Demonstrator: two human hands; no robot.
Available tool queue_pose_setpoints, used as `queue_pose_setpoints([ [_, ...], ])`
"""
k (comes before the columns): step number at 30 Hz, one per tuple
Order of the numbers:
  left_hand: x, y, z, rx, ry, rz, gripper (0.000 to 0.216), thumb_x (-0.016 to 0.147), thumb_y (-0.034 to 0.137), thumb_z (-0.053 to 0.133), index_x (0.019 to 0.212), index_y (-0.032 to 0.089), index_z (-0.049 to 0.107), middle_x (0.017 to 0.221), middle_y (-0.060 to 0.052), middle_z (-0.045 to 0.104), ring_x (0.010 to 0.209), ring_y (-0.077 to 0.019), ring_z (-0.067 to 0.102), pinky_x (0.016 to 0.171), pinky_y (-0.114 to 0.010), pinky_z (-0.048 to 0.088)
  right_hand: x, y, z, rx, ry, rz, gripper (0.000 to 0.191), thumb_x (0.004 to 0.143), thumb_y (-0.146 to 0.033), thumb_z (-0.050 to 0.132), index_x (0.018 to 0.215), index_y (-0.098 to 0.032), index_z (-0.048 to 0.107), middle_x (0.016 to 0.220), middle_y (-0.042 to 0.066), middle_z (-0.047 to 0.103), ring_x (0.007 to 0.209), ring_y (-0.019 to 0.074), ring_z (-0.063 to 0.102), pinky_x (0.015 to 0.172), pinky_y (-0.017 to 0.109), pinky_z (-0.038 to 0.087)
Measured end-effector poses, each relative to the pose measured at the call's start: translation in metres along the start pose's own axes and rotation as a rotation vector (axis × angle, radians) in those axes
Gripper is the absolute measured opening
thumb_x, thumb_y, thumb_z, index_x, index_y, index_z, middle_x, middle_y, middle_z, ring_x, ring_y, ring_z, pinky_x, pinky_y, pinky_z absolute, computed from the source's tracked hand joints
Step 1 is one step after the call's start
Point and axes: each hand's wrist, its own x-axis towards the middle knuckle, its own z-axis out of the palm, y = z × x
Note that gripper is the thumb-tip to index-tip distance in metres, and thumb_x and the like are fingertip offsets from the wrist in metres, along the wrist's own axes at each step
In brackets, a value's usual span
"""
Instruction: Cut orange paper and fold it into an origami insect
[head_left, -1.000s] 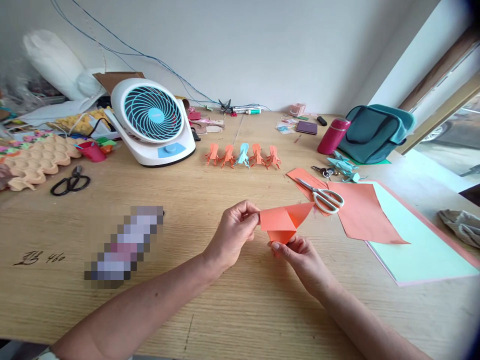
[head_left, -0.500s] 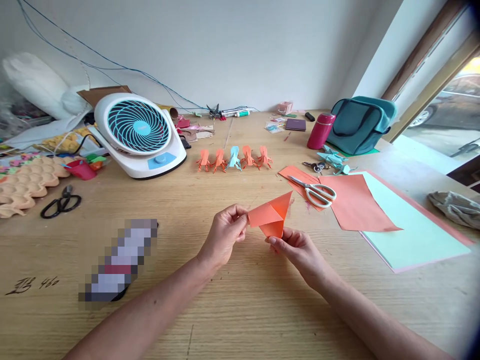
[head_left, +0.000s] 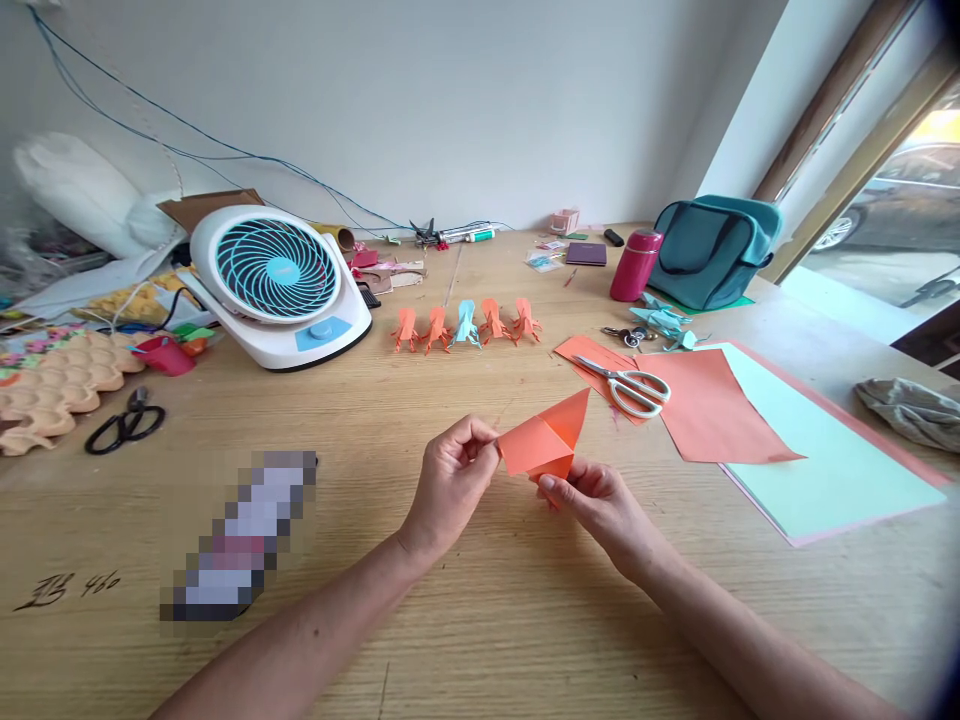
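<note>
Held up over the wooden table is a piece of folded orange paper [head_left: 538, 440], with a pointed flap rising at its upper right. My left hand [head_left: 451, 480] pinches its left corner between thumb and fingers. Lower down on the right side, my right hand [head_left: 600, 505] grips the paper with the thumb in front. Part of the lower edge is covered by my right fingers. Beyond my hands stands a row of several small folded paper figures, mostly orange, with one light blue figure [head_left: 466, 322] in the middle.
White-handled scissors [head_left: 637, 392] lie on orange paper sheets [head_left: 720, 410] to the right, beside pale green paper [head_left: 832, 480]. A fan [head_left: 277, 285] stands at the back left. Black scissors [head_left: 126, 422] and a blurred-out flat object [head_left: 244, 535] lie left. A red flask [head_left: 636, 265] stands near a teal bag [head_left: 709, 255].
The folded paper has tilted, its left flap now covering more of the lower part. My left hand has shifted slightly; both hands keep their hold. The view has moved a little.
</note>
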Motion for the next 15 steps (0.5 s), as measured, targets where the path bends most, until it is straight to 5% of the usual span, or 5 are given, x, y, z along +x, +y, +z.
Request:
queue_pose_setpoints([
  [10, 0.003, 0.008, -0.006, -0.071, -0.148, -0.107, 0.021, 0.089, 0.034, 0.057, 0.081, 0.015, 0.064, 0.063, 0.003, 0.051, 0.051, -0.0061, 0.038, 0.044, -0.017, 0.029, 0.0, -0.002, 0.0, -0.022, 0.104, -0.014, 0.044, 0.072, -0.06, 0.075, 0.065, -0.018, 0.065, 0.06, -0.001, 0.058, 0.054, 0.0107, 0.049, 0.054, 0.026, 0.04],
  [15, 0.005, 0.011, -0.006, -0.02, -0.157, -0.131, 0.029, 0.08, 0.041, 0.075, 0.078, 0.015, 0.064, 0.066, 0.003, 0.054, 0.051, -0.004, 0.036, 0.044, -0.017, 0.029, 0.0, 0.0, -0.001, -0.051, 0.1, -0.016, 0.045, 0.073, -0.061, 0.075, 0.066, -0.018, 0.064, 0.064, 0.001, 0.061, 0.055, 0.0117, 0.051, 0.054, 0.027, 0.042],
])
